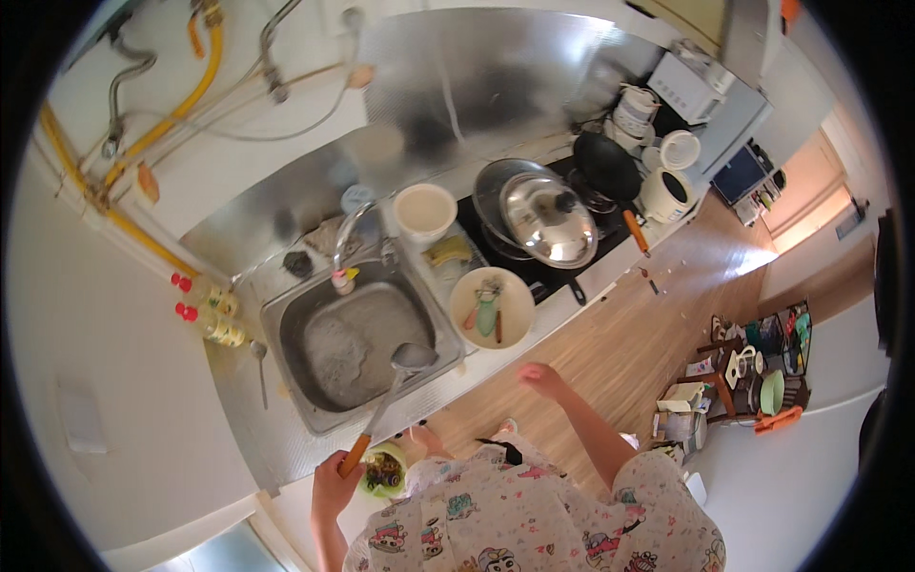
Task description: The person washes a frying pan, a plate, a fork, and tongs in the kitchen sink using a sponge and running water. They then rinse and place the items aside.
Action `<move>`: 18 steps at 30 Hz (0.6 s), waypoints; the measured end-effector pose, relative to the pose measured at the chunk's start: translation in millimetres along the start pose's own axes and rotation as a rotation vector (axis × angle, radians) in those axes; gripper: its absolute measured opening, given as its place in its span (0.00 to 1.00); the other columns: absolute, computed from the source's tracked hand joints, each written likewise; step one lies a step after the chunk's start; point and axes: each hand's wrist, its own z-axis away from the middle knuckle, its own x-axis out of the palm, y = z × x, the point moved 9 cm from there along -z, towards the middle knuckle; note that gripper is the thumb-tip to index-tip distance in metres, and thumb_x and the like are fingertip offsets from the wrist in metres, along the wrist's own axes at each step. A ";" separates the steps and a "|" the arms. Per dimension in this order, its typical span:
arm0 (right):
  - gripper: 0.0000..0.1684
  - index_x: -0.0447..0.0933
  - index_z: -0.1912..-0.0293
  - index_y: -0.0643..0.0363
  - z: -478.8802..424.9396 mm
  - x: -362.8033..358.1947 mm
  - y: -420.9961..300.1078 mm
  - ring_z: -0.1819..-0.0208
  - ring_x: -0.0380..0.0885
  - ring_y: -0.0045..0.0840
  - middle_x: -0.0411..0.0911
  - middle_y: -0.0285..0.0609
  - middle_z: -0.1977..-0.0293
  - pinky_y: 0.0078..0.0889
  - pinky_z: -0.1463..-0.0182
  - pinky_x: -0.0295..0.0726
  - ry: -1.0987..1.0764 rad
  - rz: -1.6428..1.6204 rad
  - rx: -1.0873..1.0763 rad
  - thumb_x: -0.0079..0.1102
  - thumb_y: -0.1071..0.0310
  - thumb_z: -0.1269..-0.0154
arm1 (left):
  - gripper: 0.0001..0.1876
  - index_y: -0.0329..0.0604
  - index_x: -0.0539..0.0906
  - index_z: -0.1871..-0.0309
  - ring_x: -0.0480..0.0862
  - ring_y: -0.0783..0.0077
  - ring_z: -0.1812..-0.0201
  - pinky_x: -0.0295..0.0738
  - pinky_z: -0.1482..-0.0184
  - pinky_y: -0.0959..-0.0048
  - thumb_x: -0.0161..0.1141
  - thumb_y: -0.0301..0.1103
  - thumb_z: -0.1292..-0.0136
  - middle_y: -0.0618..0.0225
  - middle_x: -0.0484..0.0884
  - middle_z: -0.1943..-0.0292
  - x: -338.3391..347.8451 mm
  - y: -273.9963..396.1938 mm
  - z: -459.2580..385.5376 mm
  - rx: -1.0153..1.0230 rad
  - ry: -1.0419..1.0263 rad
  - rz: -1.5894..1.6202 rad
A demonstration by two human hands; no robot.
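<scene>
My left hand grips the wooden handle of a metal ladle. The ladle's bowl hangs over the near right rim of a stainless steel sink. Foamy water covers part of the sink bottom. Over the basin arches a faucet with a pink and yellow tip. My right hand is off the counter's front edge, its fingers curled in and nothing visible in it. Nearest to it is a cream bowl holding a green-headed utensil and other small utensils.
A lidded wok and a black pan stand on the stove. A white basin and a yellow cloth lie beside the sink. Bottles and a spoon are left. Below is a green-lined waste bin.
</scene>
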 end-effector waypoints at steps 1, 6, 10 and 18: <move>0.10 0.80 0.60 0.58 11.9 -11.1 40.5 0.65 0.83 0.31 0.84 0.43 0.67 0.34 0.58 0.81 0.025 -0.128 0.106 0.57 0.63 0.34 | 0.13 0.33 0.83 0.59 0.76 0.72 0.76 0.72 0.70 0.70 0.68 0.34 0.41 0.61 0.79 0.77 12.9 12.6 -0.4 0.016 -0.036 0.040; 0.09 0.79 0.65 0.58 145.2 -114.8 252.4 0.67 0.80 0.52 0.82 0.56 0.65 0.51 0.64 0.80 0.146 0.739 0.031 0.55 0.64 0.42 | 0.12 0.34 0.83 0.57 0.73 0.83 0.74 0.69 0.70 0.78 0.68 0.33 0.38 0.73 0.79 0.74 115.8 100.4 -3.3 0.093 -0.311 0.309; 0.08 0.79 0.62 0.56 314.4 -131.2 386.7 0.66 0.86 0.35 0.84 0.47 0.66 0.48 0.61 0.80 0.132 -0.022 0.972 0.56 0.63 0.36 | 0.10 0.36 0.81 0.56 0.69 0.86 0.76 0.63 0.73 0.82 0.65 0.33 0.34 0.78 0.74 0.75 199.3 186.4 5.9 0.021 -0.461 0.538; 0.08 0.75 0.53 0.53 495.4 -133.4 448.3 0.66 0.86 0.33 0.85 0.45 0.65 0.39 0.68 0.80 0.557 -0.512 1.066 0.53 0.67 0.31 | 0.08 0.41 0.77 0.63 0.67 0.84 0.82 0.58 0.78 0.80 0.58 0.35 0.31 0.77 0.70 0.82 362.0 380.2 -54.6 0.256 -0.504 0.585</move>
